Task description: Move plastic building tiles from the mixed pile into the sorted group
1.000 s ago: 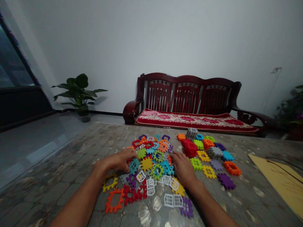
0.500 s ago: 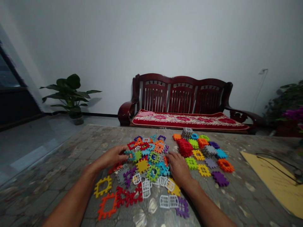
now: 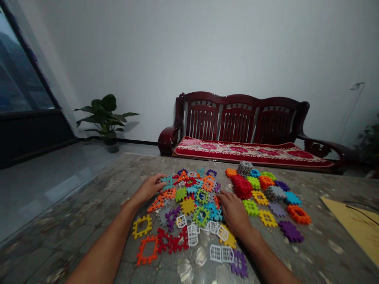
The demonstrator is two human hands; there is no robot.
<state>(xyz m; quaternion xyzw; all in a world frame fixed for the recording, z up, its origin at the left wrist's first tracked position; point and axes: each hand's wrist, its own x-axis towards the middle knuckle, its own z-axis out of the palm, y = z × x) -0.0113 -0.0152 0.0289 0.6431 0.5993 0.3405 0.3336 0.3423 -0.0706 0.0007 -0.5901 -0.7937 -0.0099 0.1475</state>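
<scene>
Head view. Item: my left hand (image 3: 152,188), fingers bent, thumb and forefinger nearly together on the left edge of a teal, notched, square-holed plastic piece (image 3: 167,182); that piece lay at the far left of the mixed pile. Item: my right hand (image 3: 236,212), palm down, fingers slightly curled against the pile's right side, beside a small orange notched plastic piece (image 3: 217,202); whether I had hold of anything there, I could not tell.

Between my hands: one mustard-yellow, solid, notched plastic square (image 3: 188,206); one lime-green, solid, notched plastic square (image 3: 181,193). Nearer me: one orange, open, notched plastic frame (image 3: 147,249); one yellow, open, notched plastic frame (image 3: 142,226); one white, double-leaf, lattice window piece (image 3: 221,253), overlapping a purple, notched plastic piece (image 3: 239,265).

Beyond my right hand, grouped apart: one stack of red, notched plastic squares (image 3: 242,187); one stack of grey, notched plastic squares (image 3: 245,168). All lay on a grey, flower-patterned tabletop (image 3: 97,225).
</scene>
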